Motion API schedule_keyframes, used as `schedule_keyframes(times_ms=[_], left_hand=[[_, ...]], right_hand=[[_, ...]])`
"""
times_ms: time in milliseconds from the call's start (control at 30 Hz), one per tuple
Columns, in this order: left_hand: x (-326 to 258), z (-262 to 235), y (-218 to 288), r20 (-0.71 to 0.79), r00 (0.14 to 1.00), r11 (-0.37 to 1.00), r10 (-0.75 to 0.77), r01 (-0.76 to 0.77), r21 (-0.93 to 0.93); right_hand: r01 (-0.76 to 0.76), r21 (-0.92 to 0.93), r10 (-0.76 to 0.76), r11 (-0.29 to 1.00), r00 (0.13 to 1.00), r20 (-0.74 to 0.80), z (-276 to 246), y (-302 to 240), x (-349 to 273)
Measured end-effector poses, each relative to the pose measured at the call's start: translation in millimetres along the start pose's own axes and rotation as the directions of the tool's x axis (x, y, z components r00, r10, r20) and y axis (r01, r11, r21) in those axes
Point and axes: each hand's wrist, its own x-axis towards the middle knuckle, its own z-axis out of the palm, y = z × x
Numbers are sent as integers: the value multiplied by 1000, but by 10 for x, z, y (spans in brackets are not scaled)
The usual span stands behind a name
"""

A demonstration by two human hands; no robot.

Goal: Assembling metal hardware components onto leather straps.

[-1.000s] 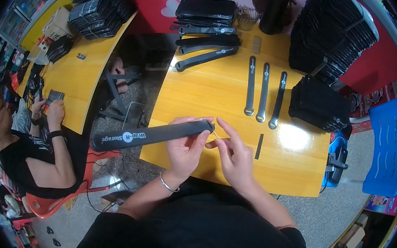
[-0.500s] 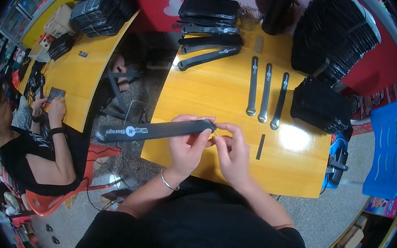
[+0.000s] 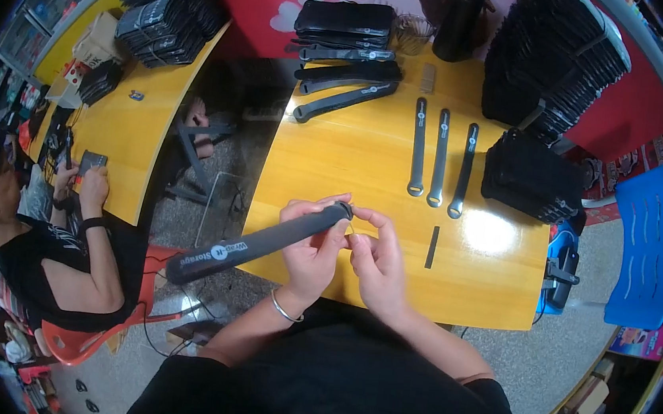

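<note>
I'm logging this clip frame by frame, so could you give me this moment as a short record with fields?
left hand: grips one end of a long black strap, which juts out left past the table edge
right hand: fingertips at the strap's end
table: yellow wood
laid out: three black straps side by side, one short black strip
stacks: black straps at right
nearby: seated person at left

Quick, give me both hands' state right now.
Left hand: closed around the long black strap.
Right hand: fingertips pinched at the strap's end; what it grips cannot be told.
</note>
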Motion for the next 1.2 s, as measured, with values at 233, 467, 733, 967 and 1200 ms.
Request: schedule_keyframes(times_ms=[233, 467, 733, 967, 1200], left_hand=[[-14, 11, -6, -15, 999, 999, -39, 39, -18], [66, -122, 21, 41, 954, 938, -297, 300, -172], [80, -179, -43, 91, 891, 872, -444, 453, -187], [213, -382, -3, 323, 780, 819, -536, 573, -24], [122, -238, 15, 277, 820, 817, -501, 554, -160]], right_hand=[[66, -107, -71, 992, 997, -39, -6, 54, 26], [203, -542, -159, 815, 979, 127, -204, -120, 192], [322, -687, -346, 651, 932, 108, -201, -26, 157], [234, -641, -175, 731, 972, 156, -277, -43, 167], [443, -798, -508, 409, 837, 203, -329, -119, 344]])
